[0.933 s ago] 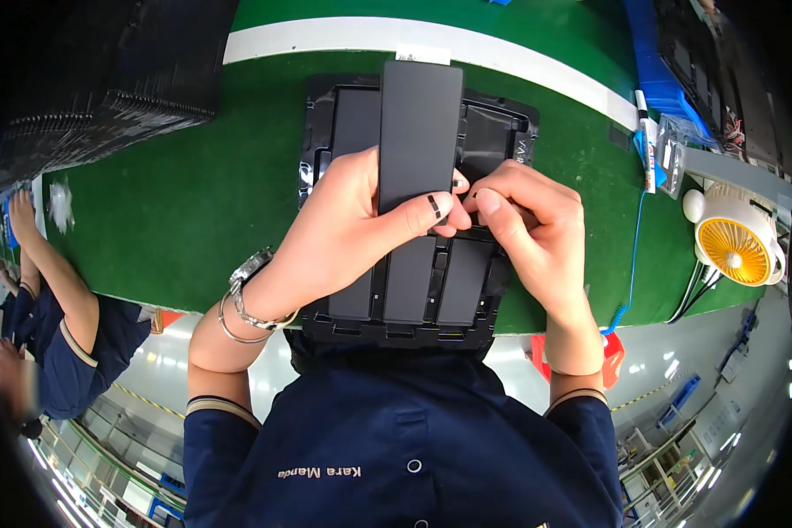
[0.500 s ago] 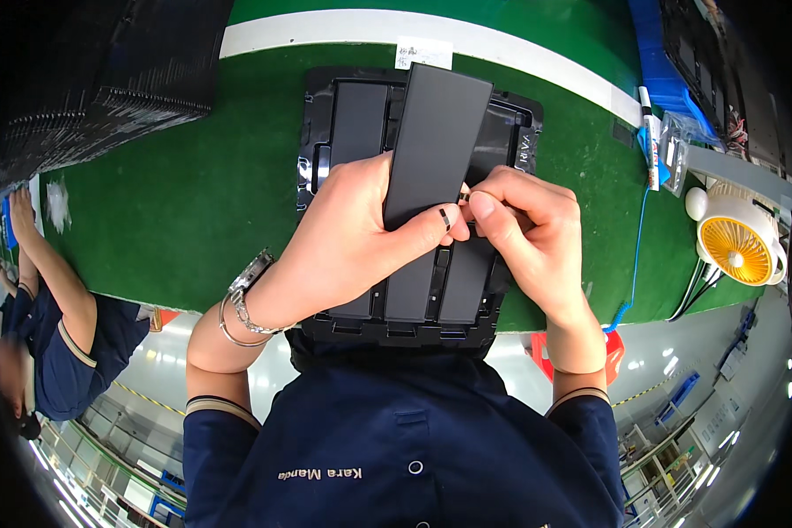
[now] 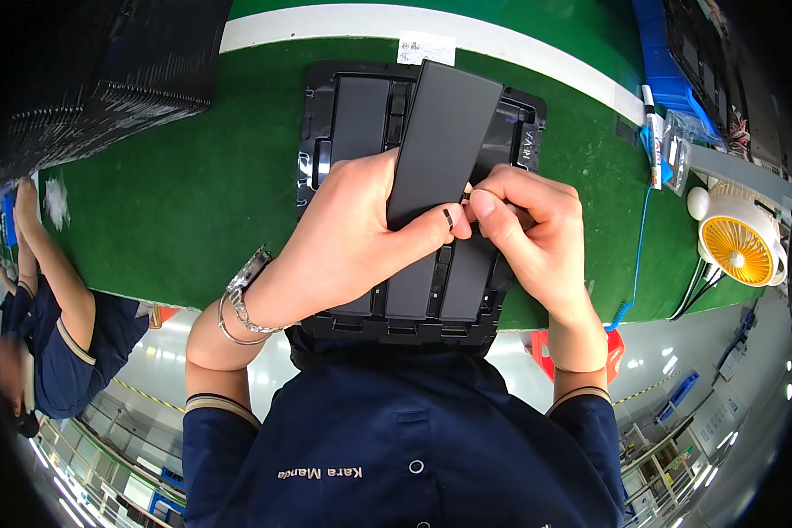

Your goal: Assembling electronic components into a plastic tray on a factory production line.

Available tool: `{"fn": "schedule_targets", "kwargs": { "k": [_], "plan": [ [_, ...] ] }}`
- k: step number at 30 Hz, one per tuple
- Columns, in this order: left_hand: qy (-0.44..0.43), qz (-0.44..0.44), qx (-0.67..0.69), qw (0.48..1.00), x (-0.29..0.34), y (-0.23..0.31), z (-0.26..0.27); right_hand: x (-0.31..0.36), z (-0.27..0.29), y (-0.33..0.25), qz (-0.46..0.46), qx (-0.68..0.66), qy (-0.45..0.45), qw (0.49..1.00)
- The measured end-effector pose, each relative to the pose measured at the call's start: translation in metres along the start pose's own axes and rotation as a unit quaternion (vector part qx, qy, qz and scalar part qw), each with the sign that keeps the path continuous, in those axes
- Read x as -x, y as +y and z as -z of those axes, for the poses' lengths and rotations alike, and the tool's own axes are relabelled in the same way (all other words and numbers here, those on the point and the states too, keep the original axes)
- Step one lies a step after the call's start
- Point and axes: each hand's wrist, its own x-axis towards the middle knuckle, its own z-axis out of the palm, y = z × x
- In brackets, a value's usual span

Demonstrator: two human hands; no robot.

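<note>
My left hand (image 3: 348,238) grips a flat, rectangular black panel (image 3: 444,141) near its lower end, with the thumb along the lower right edge. The panel is raised over a black moulded tray (image 3: 319,88), its far end leaning slightly right. A small black strip (image 3: 449,219) shows at the left thumb's tip. My right hand (image 3: 528,229) is closed in a pinch at the panel's lower right edge, close to the left thumb. Whatever lies between its fingertips is mostly covered; only a dark bit shows. Similar black panels (image 3: 361,114) lie in the tray's slots, partly hidden by my hands.
The tray lies on a green bench top (image 3: 229,176). Stacked black trays (image 3: 141,62) stand at the far left. At right are a marker (image 3: 652,150), a blue coiled cord (image 3: 623,312) and a yellow-and-white fan (image 3: 737,246). Another person's arm (image 3: 57,264) reaches in at left.
The held panel has shifted slightly right, with its far end leaning a little more that way. Both hands keep their grips and have hardly moved.
</note>
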Motion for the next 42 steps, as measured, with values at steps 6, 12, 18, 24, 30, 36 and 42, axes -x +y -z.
{"fn": "schedule_targets", "kwargs": {
  "k": [6, 12, 18, 24, 30, 36, 42],
  "plan": [
    [0.002, -0.005, 0.004, 1.000, 0.000, -0.001, -0.001, 0.000, 0.000, -0.001, -0.007, -0.008, -0.003, 1.000],
    [0.007, -0.002, 0.009, 1.000, 0.000, 0.000, -0.002, 0.001, -0.001, -0.002, -0.007, -0.019, 0.001, 1.000],
    [0.038, -0.024, -0.014, 0.999, 0.001, -0.002, -0.005, 0.001, -0.002, -0.001, -0.050, 0.066, 0.025, 0.996],
    [0.019, -0.024, 0.097, 0.995, 0.000, -0.005, -0.004, -0.001, 0.007, 0.005, -0.074, 0.046, 0.076, 0.993],
    [-0.014, 0.006, 0.131, 0.991, -0.002, -0.003, -0.004, 0.000, 0.018, 0.013, -0.012, 0.030, 0.145, 0.989],
    [-0.033, -0.006, -0.042, 0.999, -0.011, -0.008, -0.011, -0.002, 0.026, 0.012, 0.021, 0.033, 0.197, 0.980],
    [0.003, -0.012, -0.240, 0.971, -0.039, -0.008, -0.031, -0.005, 0.036, 0.020, 0.021, 0.041, 0.218, 0.975]
  ]
}}
